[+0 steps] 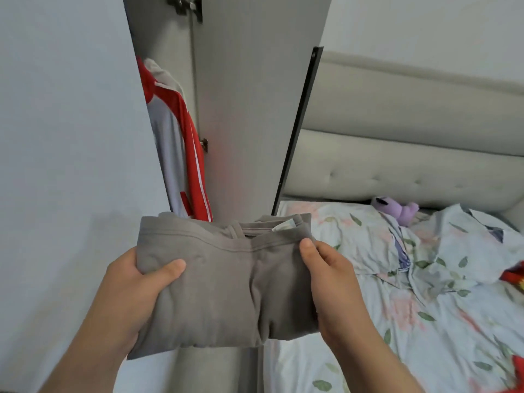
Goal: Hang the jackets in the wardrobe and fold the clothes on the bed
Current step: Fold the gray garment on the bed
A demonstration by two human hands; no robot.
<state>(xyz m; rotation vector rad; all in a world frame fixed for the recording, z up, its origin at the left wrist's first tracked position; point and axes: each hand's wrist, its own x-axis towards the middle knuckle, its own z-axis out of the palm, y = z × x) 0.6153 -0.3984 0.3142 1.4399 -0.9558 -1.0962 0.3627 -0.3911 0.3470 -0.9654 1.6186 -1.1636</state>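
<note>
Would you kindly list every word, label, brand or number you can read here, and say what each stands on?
No text is readable in this view.
Small white tag at the top edge of the folded grey fabric garment: too blurred to read.
White patch on the hanging red and grey jacket: no letters can be made out.

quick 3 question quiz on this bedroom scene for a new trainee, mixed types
1. Multiple choice: the folded grey garment is held by A one hand, B both hands, C neither.
2. True or false: the purple plush toy hangs inside the wardrobe.
3. Fill in: the jacket hanging in the wardrobe is grey and ____.
Key: 1 B, the left hand and right hand grip its sides. 2 False, it lies on the bed. 3 red.
</note>
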